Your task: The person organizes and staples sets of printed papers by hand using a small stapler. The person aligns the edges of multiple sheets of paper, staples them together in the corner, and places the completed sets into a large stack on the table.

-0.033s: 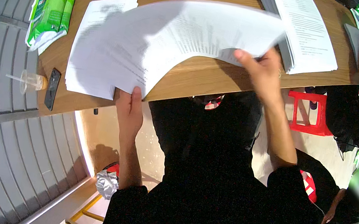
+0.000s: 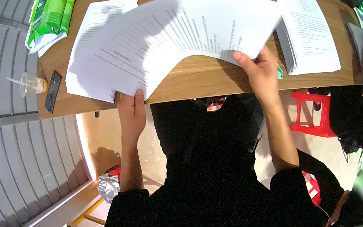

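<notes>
A curved sheaf of printed paper (image 2: 182, 28) spans the space between my two hands, with lines of text on its upper face. My left hand (image 2: 132, 109) pinches its near left corner at the table edge, thumb on top. My right hand (image 2: 262, 74) grips the right end, thumb over the paper and fingers underneath. Beneath the sheaf's left part lies a stack of printed sheets (image 2: 92, 20), partly covered. A small teal object (image 2: 280, 72) shows just beside my right hand; its kind cannot be made out.
A tall paper stack (image 2: 312, 34) stands on the wooden table (image 2: 217, 73) at right. Along the left lie green paper packages (image 2: 54, 8), a phone (image 2: 53, 91) and a plastic cup (image 2: 31, 83). A red stool (image 2: 322, 116) and other people are at right.
My right hand has shifted slightly left, and the paper's right end has come with it. The blurred sheet now looks sharper. My left hand stays in place.
</notes>
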`<state>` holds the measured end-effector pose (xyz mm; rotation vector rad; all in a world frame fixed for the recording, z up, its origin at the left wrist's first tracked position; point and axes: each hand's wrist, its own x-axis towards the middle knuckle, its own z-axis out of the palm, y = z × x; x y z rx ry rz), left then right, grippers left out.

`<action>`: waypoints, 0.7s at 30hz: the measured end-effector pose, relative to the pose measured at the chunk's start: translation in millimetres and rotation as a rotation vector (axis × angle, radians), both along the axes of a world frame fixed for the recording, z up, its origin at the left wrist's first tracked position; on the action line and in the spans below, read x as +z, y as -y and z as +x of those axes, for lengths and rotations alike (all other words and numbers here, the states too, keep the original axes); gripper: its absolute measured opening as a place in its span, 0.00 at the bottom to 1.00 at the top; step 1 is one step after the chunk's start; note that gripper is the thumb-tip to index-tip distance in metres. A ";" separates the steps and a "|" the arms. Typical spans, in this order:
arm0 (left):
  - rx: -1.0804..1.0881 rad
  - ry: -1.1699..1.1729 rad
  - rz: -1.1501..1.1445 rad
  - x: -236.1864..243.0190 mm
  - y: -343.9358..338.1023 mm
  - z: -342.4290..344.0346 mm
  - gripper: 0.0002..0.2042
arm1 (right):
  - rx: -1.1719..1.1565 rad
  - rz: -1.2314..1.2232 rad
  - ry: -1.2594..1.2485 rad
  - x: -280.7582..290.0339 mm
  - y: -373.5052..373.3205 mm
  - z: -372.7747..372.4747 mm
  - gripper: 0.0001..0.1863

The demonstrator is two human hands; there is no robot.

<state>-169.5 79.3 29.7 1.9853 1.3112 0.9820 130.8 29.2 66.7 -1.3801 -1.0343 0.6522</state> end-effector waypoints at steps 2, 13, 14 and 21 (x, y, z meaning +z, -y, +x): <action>-0.089 -0.080 0.054 0.1 4.2 1.5 0.14 | 0.028 0.043 -0.076 -14.6 -0.7 -2.2 0.17; -0.014 -0.066 0.001 9.6 8.7 3.3 0.15 | 0.029 -0.004 0.264 -4.6 -18.5 12.2 0.19; -0.028 0.051 -0.096 18.8 13.4 4.0 0.15 | 0.014 -0.093 0.467 8.4 -21.6 27.3 0.19; -0.397 0.520 -1.213 28.3 41.6 39.0 0.25 | 0.568 -0.518 0.768 94.0 -98.3 92.1 0.19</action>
